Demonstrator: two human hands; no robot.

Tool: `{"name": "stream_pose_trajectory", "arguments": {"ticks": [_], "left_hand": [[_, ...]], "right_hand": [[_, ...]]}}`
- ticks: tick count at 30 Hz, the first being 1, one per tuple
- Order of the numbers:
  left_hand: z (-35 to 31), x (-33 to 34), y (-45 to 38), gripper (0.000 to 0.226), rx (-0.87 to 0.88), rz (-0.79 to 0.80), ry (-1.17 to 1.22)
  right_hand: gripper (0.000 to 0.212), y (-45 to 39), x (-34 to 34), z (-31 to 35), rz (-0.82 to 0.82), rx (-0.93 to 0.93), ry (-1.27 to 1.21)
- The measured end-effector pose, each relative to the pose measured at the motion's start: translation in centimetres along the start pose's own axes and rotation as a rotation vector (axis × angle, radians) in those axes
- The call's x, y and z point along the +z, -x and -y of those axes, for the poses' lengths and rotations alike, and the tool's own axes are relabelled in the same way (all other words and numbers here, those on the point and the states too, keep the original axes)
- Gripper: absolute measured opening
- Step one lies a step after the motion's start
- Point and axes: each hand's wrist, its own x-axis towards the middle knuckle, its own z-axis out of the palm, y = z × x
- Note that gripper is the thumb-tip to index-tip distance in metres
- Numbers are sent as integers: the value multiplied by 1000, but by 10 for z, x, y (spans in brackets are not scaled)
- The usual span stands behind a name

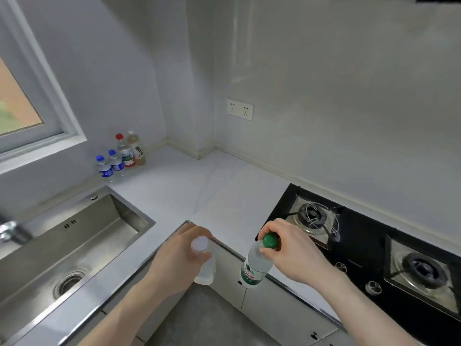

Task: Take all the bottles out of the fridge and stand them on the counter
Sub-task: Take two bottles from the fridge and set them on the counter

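Over the worktop's (189,186) inner front corner, your left hand (183,255) grips a clear white-capped bottle (205,267) around its neck, while your right hand (290,250) pinches the green-capped bottle (257,265) by its cap. Four more bottles (122,157) stand upright together at the worktop's far edge, below the window (37,101), beyond the sink (82,236).

Little of the print here can be made out. The amber bottle (136,150) at the far left of the surface (189,186) carries a white label with dark Chinese characters running downward, too small to make out. The green-capped bottle (255,267) close by shows white marks on its green label, blurred past reading.
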Motion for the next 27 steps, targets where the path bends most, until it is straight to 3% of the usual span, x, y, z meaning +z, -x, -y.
{"name": "stream_pose_trajectory", "arguments": {"ticks": [9,27], "left_hand": [[43,-24,-35,28,-133,-95,-21],[94,-59,-190,30,-288,-245,-57]], "right_hand": [[16,-90,21,23,92,-110,5],[15,-312,29,32,231,-273,37]]}}
